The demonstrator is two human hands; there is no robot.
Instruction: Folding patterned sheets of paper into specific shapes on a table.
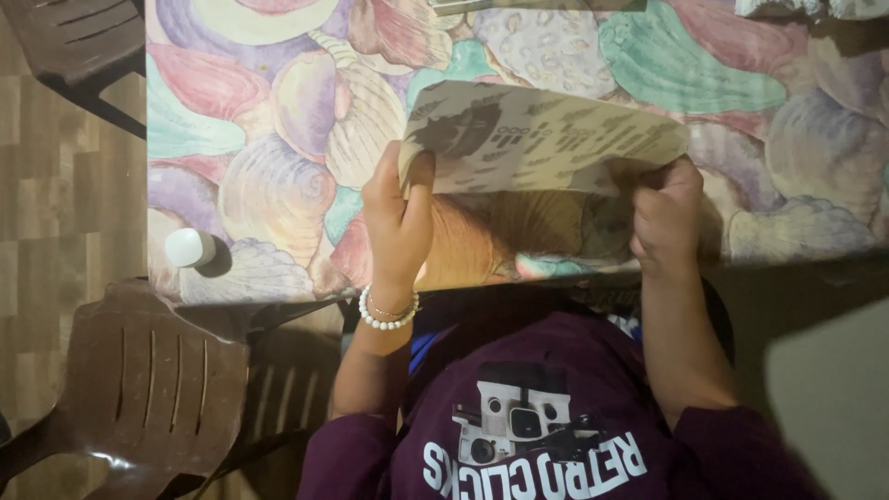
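A cream printed paper sheet (pixel 542 139) is held above the table, its printed side tilted away. My left hand (pixel 398 218) pinches its left edge with the thumb on top; a white bead bracelet circles that wrist. My right hand (pixel 667 218) is closed on the sheet's lower right corner. Both hands hover over the near edge of a table covered by a pastel shell-patterned cloth (pixel 278 120). The sheet casts a shadow on the cloth below it.
A small white round cap-like object (pixel 189 247) sits at the table's near left corner. Brown plastic chairs stand at the lower left (pixel 148 389) and the upper left (pixel 74 42) on a wood-patterned floor. My purple shirt fills the lower middle.
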